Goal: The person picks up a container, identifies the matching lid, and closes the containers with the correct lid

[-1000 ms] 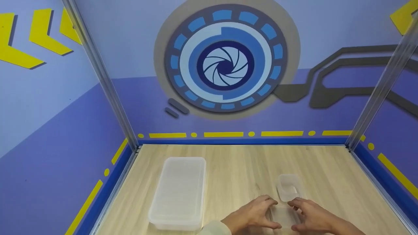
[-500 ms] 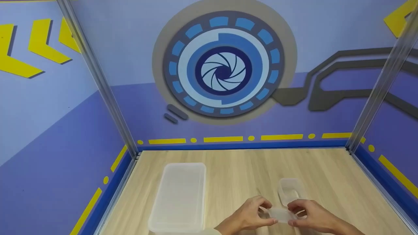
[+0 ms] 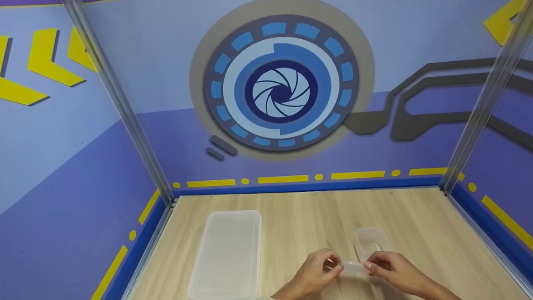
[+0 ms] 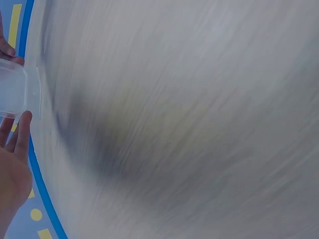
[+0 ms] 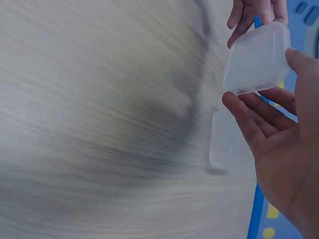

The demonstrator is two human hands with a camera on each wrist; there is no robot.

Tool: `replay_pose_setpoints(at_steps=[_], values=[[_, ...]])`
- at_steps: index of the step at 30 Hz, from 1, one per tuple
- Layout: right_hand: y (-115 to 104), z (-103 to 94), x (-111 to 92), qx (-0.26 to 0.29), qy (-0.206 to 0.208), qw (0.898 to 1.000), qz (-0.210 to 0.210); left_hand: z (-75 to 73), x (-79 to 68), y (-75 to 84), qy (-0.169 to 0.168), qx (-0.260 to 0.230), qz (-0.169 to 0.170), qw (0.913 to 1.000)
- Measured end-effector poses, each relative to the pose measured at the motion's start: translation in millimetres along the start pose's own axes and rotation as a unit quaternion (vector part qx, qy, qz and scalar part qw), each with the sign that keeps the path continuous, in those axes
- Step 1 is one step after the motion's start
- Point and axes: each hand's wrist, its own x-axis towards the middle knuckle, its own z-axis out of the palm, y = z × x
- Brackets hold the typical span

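Note:
My left hand [image 3: 314, 273] and right hand [image 3: 397, 273] pinch a small translucent plastic lid [image 3: 354, 267] between them, one at each end. From the head it shows nearly edge-on, above the near part of the table. Its squarish face and raised rim show in the right wrist view, where the lid [image 5: 256, 57] lies between the right thumb and fingers, with the left fingers at the opposite edge. Just behind the right fingers, a small translucent container [image 3: 368, 238] stands open-topped on the table, partly hidden by that hand.
A large translucent box [image 3: 229, 250] with its lid on stands to the left on the wooden table [image 3: 300, 221]. Metal posts [image 3: 137, 146] rise at the table's back corners. Printed blue and purple panels enclose the back and sides.
Both hands have lifted the small lid from low over the table and tilted it from face-up to nearly edge-on. The small container and large box have stayed in place; the head view has shifted slightly.

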Motion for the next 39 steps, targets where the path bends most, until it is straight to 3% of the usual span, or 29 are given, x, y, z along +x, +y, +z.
replay_pose_setpoints(at_steps=[4,8,14,28,33,39], values=[[-2,0.3,1,0.037,0.009,0.999,-0.006,0.4,2.2,0.9,0.037,0.029,0.022,0.9987],[-5,3.0,0,0.061,0.026,0.997,-0.048,0.9,4.8,1.4,0.067,0.022,0.03,0.9971],[-7,7.0,-2,0.054,0.073,0.991,-0.1,3.3,7.5,4.3,0.081,-0.036,-0.017,0.9959],[-13,13.2,-4,0.035,0.163,0.985,-0.035,9.8,8.4,13.4,0.097,-0.089,-0.056,0.9897],[-17,15.3,-3,-0.005,0.208,0.978,-0.03,9.9,9.7,19.6,0.111,-0.118,-0.09,0.9828],[-31,6.7,4,-0.019,0.265,0.964,-0.012,5.2,23.8,30.7,0.138,-0.143,-0.108,0.974]])
